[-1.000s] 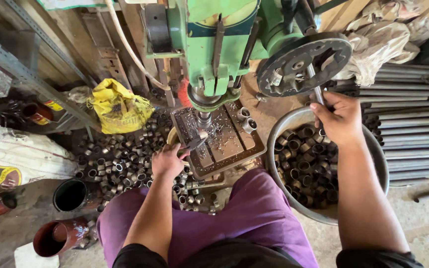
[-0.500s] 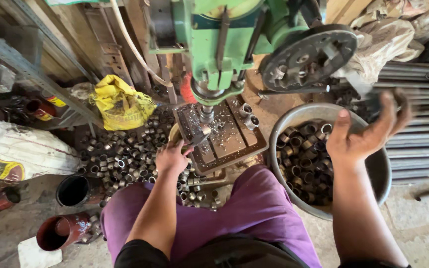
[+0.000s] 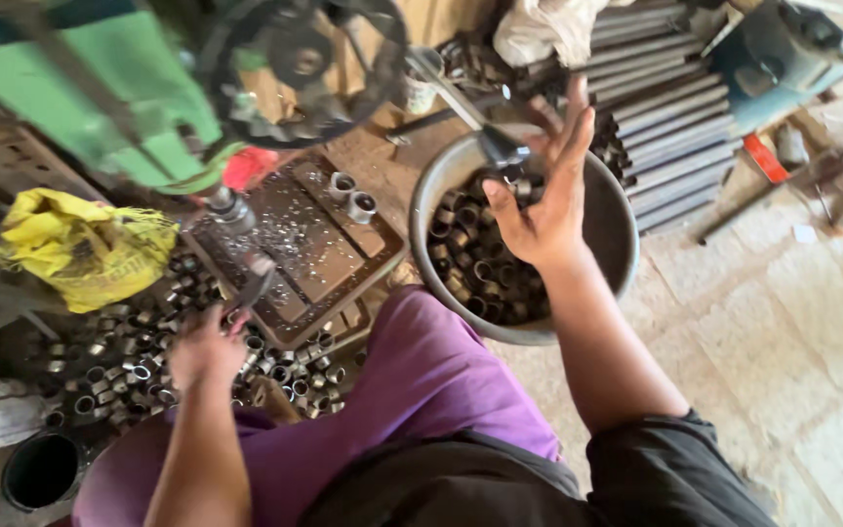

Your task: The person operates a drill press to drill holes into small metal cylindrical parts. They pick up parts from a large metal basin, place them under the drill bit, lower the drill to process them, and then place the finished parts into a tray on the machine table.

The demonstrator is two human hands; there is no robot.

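Note:
My left hand (image 3: 205, 346) is closed around a dark plier-like tool (image 3: 251, 288) whose tip reaches onto the drill table (image 3: 329, 256), just below the drill chuck (image 3: 231, 210). My right hand (image 3: 543, 190) is raised over a metal bowl (image 3: 622, 234) with its fingers spread and nothing in it. Its palm is next to the black knob of the feed handle (image 3: 504, 148). The bowl holds several short metal rings (image 3: 470, 263). Two rings (image 3: 353, 195) stand at the far side of the table. The green drill press (image 3: 100, 107) and its hand wheel (image 3: 300, 54) are blurred above.
A pile of metal rings (image 3: 119, 356) covers the floor by my left knee. A yellow bag (image 3: 85, 249) lies at the left, and a black round pot (image 3: 41, 470) at bottom left. Steel rods (image 3: 661, 93) are stacked behind the bowl. Stone floor (image 3: 792, 322) lies to the right.
My right hand has let go of the hand-wheel handle and opened, now hovering over the bowl. The view has tilted and swung right. My left hand still holds the tool at the table.

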